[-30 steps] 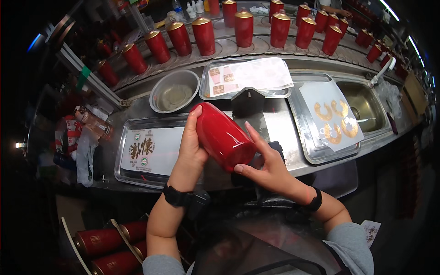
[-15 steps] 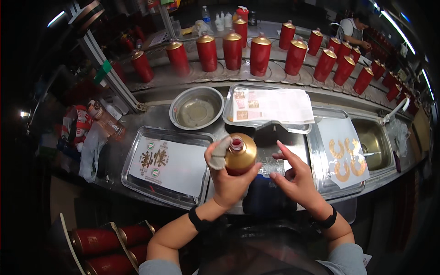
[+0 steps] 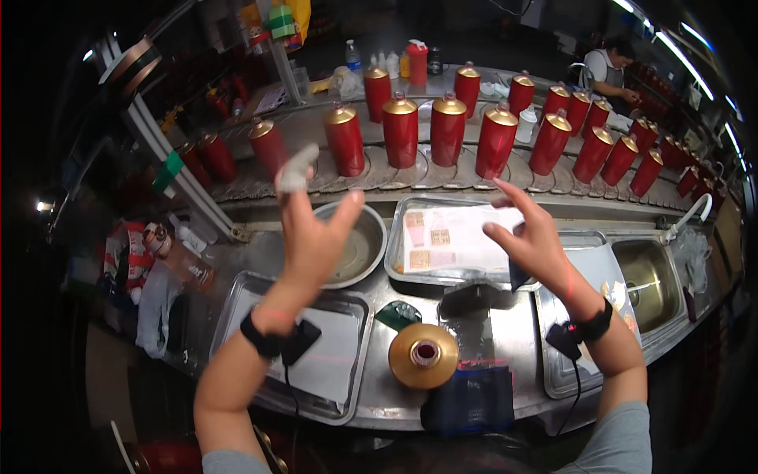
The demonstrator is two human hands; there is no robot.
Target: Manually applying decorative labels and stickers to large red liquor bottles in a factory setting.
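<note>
My left hand reaches over the rim of the grey metal bowl, toward the row of bottles. Its fingers are spread and empty, with a pale cover on one fingertip. Nearest to it at the back is a red bottle with a gold shoulder. My right hand hovers at the right end of the tray of printed paper sheets, fingers apart and holding nothing. Close to me, a gold-shouldered bottle stands on the steel worktop, open neck up, beside a folded dark blue cloth.
Red bottles line a plated conveyor at the back. A black block and a dark green piece lie mid-worktop. Trays flank both sides; a sink with a faucet is at right. A person sits far right.
My left hand has let go of the gold-shouldered bottle, which now stands on the worktop. Both hands have moved forward, the left also leftward over the bowl. The view has tilted up.
</note>
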